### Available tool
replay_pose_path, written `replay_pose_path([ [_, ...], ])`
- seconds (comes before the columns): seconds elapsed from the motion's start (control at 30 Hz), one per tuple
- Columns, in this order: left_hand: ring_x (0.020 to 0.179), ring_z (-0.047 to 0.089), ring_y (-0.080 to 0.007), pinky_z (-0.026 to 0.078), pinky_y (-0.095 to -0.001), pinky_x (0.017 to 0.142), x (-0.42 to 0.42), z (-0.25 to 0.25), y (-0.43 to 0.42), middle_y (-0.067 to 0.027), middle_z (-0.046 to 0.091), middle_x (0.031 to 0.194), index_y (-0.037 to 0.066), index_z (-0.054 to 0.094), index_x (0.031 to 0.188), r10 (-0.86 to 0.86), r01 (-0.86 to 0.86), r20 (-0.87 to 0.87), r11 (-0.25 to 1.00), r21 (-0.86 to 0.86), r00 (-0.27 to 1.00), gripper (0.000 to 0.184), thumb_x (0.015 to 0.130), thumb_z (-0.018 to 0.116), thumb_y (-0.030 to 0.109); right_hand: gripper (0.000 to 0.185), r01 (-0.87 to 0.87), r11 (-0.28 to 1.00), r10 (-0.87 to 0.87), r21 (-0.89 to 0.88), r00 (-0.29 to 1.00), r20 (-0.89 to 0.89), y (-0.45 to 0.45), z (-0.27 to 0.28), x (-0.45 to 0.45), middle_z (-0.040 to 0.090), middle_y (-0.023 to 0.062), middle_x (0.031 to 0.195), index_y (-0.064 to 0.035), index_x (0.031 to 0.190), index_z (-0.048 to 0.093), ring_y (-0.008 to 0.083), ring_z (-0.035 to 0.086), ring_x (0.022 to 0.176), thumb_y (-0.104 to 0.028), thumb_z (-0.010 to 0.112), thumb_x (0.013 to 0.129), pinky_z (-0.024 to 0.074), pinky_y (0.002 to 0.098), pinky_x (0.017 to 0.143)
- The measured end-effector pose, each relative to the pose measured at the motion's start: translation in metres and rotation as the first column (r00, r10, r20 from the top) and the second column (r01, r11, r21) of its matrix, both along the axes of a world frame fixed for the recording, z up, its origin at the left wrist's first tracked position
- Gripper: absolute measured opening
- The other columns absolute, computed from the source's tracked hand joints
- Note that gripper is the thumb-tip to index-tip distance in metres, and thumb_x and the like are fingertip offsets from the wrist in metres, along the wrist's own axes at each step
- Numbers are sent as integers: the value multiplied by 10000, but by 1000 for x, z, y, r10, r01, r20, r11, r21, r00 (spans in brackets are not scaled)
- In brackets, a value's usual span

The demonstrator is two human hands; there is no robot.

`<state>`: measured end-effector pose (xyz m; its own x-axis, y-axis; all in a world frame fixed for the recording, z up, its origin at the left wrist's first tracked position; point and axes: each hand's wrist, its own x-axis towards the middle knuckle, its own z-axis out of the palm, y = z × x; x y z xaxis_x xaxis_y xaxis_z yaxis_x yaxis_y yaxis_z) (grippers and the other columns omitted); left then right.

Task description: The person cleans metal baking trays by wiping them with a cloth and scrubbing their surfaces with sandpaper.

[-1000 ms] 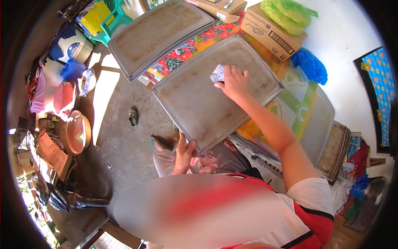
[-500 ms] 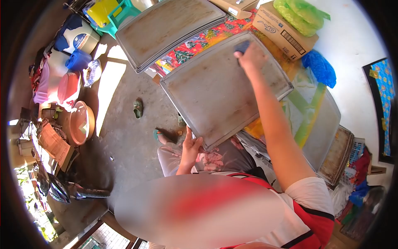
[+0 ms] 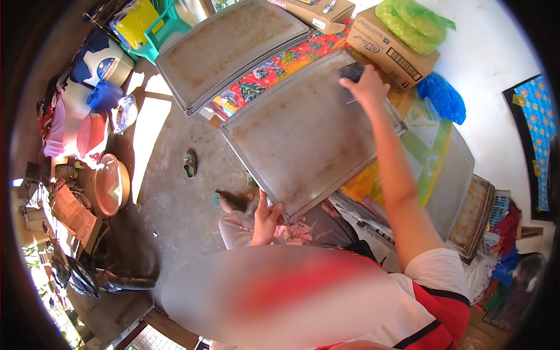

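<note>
Grey tray (image 3: 303,137), rectangular, raised rim, brown-stained.
We log it near mid-view; right grip (image 3: 370,88) clamped on dark pad (image 3: 351,72) at one o'clock; left grip (image 3: 266,221) touching seven-o'clock edge, closure we cannot tell.

I see daylight making white patches on the floor (image 3: 178,210) at left, with dark shadow below. The wall (image 3: 487,44) at right shines brightly. The view curves toward black edges, and an oval blur covers part of the shirt (image 3: 411,315).
</note>
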<state>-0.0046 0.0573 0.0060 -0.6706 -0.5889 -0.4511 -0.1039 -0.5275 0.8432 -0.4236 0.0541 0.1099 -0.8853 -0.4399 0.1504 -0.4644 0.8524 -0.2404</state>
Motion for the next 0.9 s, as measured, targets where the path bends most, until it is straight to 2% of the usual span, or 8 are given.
replay_pose_path([
  [0.17,636,623,-127,573,-291,569,-1,1,-1,-102,649,885,145,8,1563,3,-3,-39,1000,6,999,783,962,493,13,858,208,967,-216,145,976,40,-3,-21,-87,586,137,1291,-81,1298,476,300,572,1191,-652,725,707,348,529,998],
  [0.27,641,629,-133,577,-295,574,1,-5,0,-112,655,897,143,-4,1561,11,-10,-64,1000,15,998,785,966,492,19,884,182,967,-190,181,981,27,-27,-21,-88,571,132,1320,-87,1322,468,290,565,1208,-662,725,702,355,507,1007],
  [0.4,648,633,-135,578,-293,578,0,6,1,-110,658,891,119,-24,1556,5,-4,-40,999,32,999,793,968,501,30,823,-78,991,71,106,995,68,-64,-22,-26,632,102,1227,-97,1271,499,268,596,1159,-600,767,678,381,483,959],
  [0.43,650,634,-134,578,-292,580,-2,10,1,-107,658,886,112,-28,1555,7,-6,-34,999,35,999,796,969,504,33,794,-187,963,164,192,978,127,-77,-19,4,633,105,1217,-109,1272,500,257,603,1144,-559,784,684,382,479,953],
  [0.53,662,636,-132,578,-288,593,0,7,-1,-99,659,878,97,-35,1552,-27,27,-28,1000,9,999,800,969,511,40,767,-387,902,391,191,920,18,-87,-36,61,631,117,1207,-122,1267,507,262,602,1137,-565,772,699,375,496,955],
  [0.7,649,608,-110,549,-273,573,0,0,0,-79,649,856,80,-7,1554,5,-5,-5,1000,11,1000,798,959,521,26,760,-5,1000,7,-17,991,132,-74,-26,2,631,116,1207,-101,1275,500,262,599,1143,-532,776,713,356,490,984],
  [0.83,628,571,-87,515,-258,557,0,-4,1,-50,630,801,77,16,1557,6,-6,-1,999,-54,1000,799,951,533,18,749,-316,936,312,155,949,47,-92,-35,90,632,113,1204,-109,1284,491,273,587,1157,-506,777,717,353,486,993],
  [0.9,620,562,-82,506,-251,556,-2,0,1,-42,623,782,84,18,1559,3,-3,11,1000,-27,1000,803,950,537,20,746,-279,953,272,119,960,66,-97,-37,82,633,114,1204,-107,1278,494,276,589,1153,-497,783,711,351,492,995],
])
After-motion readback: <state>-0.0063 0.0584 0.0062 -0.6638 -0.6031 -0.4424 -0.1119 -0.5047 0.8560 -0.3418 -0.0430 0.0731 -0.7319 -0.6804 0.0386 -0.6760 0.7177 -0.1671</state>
